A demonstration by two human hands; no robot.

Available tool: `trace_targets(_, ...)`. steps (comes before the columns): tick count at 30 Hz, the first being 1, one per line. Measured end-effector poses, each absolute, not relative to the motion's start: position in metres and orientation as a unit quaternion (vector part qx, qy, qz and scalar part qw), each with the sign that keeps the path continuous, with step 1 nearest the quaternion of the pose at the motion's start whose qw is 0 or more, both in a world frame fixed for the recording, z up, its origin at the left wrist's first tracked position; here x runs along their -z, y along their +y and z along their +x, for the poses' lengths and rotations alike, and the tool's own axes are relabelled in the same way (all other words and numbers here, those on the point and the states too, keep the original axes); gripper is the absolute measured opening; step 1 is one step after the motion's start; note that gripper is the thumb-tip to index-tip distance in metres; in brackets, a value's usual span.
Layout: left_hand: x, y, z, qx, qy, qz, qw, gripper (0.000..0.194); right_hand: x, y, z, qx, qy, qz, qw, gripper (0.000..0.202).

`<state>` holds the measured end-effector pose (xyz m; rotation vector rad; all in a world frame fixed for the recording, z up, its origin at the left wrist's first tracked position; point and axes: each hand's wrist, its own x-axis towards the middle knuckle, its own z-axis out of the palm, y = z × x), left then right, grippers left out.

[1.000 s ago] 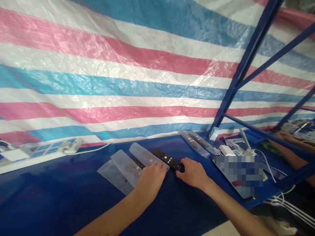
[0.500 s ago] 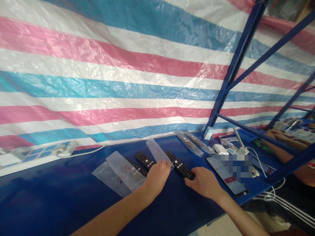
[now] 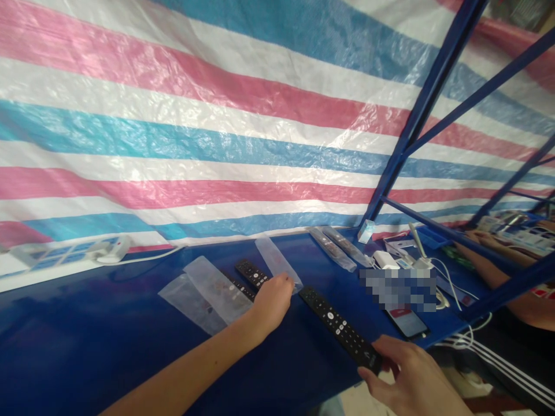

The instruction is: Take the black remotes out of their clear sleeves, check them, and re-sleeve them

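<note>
A black remote control [image 3: 340, 326] is gripped at its lower end by my right hand [image 3: 403, 370], thumb on one side and fingers on the other, over the table's front part. The fingers of my left hand [image 3: 274, 296] are closed at the near end of a clear plastic bag [image 3: 275, 257] that lies flat and looks vacant. Beside that hand lies another black remote control [image 3: 250, 271], uncovered. Left of it, a further remote control [image 3: 237, 284] is partly covered by a frosted plastic bag [image 3: 214, 289]; a second bag [image 3: 184, 297] lies under that one.
Two bagged remote controls [image 3: 336, 248] lie at the back. A phone [image 3: 407, 323], white chargers [image 3: 385, 260] and cables are on the right, near a small box [image 3: 366, 231] and blue frame post [image 3: 399, 156]. A power strip [image 3: 65, 257] runs back left. Another person's arm [image 3: 489, 254] shows far right.
My right hand has drawn its remote control toward me and to the right, away from the plastic bag. My left hand stays at the bag's near end, with only a slight shift.
</note>
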<state>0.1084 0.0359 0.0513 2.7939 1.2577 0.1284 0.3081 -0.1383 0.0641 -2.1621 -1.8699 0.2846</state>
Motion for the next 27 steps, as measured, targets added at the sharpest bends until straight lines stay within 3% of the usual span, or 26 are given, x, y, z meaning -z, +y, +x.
trace_targets(16, -0.059, 0.025, 0.111, -0.021, 0.403, 0.913, 0.062, 0.029, -0.049, -0.138, 0.292, -0.046, -0.678, -0.723, 0.125, 0.017)
trace_targets(27, -0.045, 0.012, 0.119, -0.024, 0.287, 0.955, 0.066, 0.027, -0.034, -0.100, 0.267, -0.009, -0.654, -0.745, 0.130, 0.019)
